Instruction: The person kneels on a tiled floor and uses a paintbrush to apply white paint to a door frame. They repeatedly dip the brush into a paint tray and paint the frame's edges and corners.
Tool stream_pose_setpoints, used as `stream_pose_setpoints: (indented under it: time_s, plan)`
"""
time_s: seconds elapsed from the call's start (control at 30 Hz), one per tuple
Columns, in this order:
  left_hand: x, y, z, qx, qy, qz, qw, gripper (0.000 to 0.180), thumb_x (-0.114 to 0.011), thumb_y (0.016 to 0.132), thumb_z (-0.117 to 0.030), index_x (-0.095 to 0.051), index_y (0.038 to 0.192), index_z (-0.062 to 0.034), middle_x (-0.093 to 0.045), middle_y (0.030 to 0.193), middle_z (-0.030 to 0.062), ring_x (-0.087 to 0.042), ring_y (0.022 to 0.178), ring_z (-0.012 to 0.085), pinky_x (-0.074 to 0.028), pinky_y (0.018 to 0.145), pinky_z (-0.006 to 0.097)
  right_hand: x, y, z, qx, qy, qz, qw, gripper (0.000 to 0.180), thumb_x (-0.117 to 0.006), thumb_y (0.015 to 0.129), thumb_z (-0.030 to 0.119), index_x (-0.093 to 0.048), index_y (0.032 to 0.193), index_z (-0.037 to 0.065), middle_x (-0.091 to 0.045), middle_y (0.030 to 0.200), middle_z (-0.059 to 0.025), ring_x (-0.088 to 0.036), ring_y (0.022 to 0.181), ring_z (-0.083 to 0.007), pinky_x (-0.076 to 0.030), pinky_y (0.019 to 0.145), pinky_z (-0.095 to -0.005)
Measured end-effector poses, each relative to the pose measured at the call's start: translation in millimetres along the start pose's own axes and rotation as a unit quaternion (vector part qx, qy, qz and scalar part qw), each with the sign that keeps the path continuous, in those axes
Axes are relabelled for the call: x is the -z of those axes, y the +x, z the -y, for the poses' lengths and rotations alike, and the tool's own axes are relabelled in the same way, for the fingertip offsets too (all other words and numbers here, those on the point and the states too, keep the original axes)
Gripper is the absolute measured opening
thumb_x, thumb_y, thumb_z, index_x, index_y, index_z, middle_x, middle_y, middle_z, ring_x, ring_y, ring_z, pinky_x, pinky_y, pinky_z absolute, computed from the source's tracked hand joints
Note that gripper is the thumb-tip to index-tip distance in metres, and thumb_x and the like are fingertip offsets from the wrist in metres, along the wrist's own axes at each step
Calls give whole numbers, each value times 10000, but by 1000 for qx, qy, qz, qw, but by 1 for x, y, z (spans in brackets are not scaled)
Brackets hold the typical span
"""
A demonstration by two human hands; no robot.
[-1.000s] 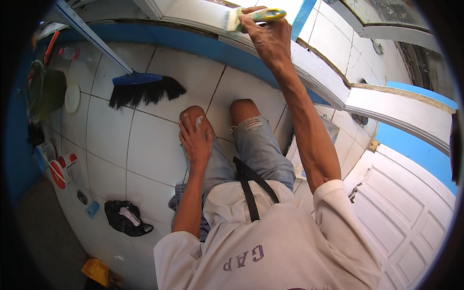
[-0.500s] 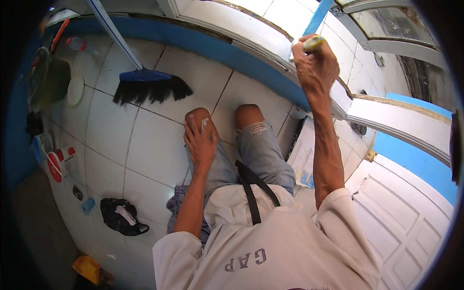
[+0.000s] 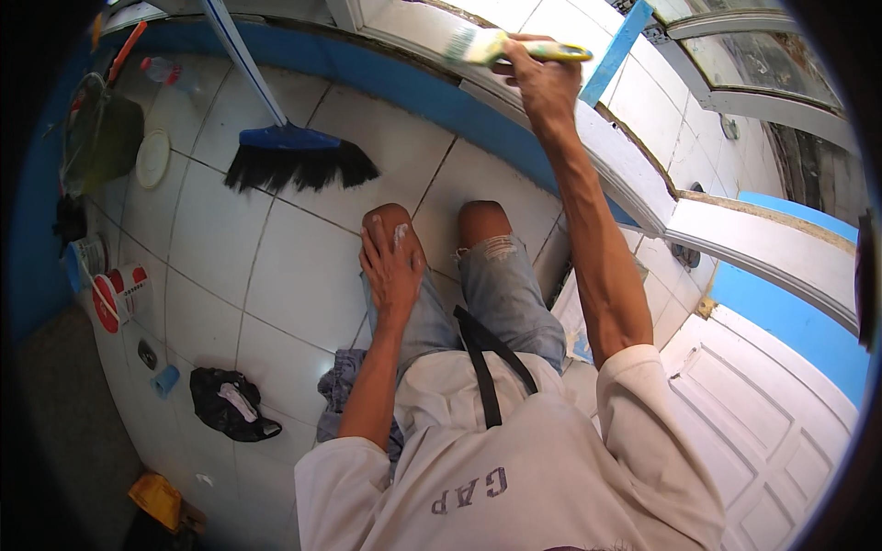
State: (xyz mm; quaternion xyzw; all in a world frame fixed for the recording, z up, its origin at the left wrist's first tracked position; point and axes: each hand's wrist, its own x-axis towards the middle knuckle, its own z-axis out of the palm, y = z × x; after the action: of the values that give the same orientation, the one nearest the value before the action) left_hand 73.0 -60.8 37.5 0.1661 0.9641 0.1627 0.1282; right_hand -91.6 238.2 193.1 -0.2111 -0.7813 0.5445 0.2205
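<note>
My right hand [image 3: 549, 92] is raised at the far side, its fingers closed round the handle of a flat paintbrush [image 3: 489, 48]. The brush lies nearly level, with its pale, slightly blurred bristles pointing left, over or against the white sill [image 3: 413, 35] along the wall; whether they touch it I cannot tell. My left hand [image 3: 395, 275] rests flat on my left knee, fingers stretched out and holding nothing. White smears show near its fingers. Partly behind my right forearm lies a white-smeared tray or board [image 3: 570, 312].
A blue broom [image 3: 294, 138] with black bristles leans on the tiled floor ahead. On the left stand a red-and-white tub [image 3: 119, 296], a round lid [image 3: 152, 157], a blue cup [image 3: 165, 380] and a black plastic bag [image 3: 230, 404]. To the right are window frames and a white panelled door [image 3: 753, 432].
My right hand has moved left along the sill, and the brush has turned from pointing away from view to lying sideways. My left hand stays on the knee; the whole view has shifted slightly.
</note>
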Motion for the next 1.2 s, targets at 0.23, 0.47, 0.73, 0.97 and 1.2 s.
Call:
stream_pose_setpoints:
  time_s: [0.23,0.47,0.73,0.97,1.2]
  plan:
    - [-5,1,1,0,11,-15,1000,566,-651,946,-293,-533,1476,-135,-199,1686,187,-224,1514,455,-265,1184,592,128,-67,-6,-17,-271,-107,956,255,-705,951,238,-745,1075,20,-748,918,-142,-752,791,-215,-623,727,-313]
    - [1,2,1,5,-1,22,1000,572,-662,960,-296,-510,1489,-141,-189,1689,179,-189,1525,454,-251,1193,588,217,-157,-16,-49,-387,-187,902,255,-690,933,250,-746,1085,52,-755,949,-125,-737,864,-240,-569,819,-355]
    - [7,1,0,-30,-17,8,999,561,-639,976,-273,-486,1497,-130,-199,1680,195,-205,1512,467,-252,1186,589,248,-160,-8,-28,-504,-226,833,169,-691,923,233,-734,1034,113,-741,978,-89,-722,856,-262,-557,776,-384]
    - [12,-4,-7,-43,11,-8,999,556,-656,969,-264,-482,1479,-126,-256,1646,206,-260,1489,471,-331,1150,596,166,-101,-21,58,-328,-151,931,191,-706,903,231,-752,1032,99,-714,901,-115,-713,761,-271,-569,692,-420]
    - [3,-2,-1,-45,30,-14,998,569,-652,970,-272,-471,1490,-131,-245,1656,198,-278,1485,459,-342,1143,590,191,-76,-49,-122,-26,-131,984,307,-707,941,223,-729,1107,-35,-762,936,-155,-756,733,-184,-605,619,-267]
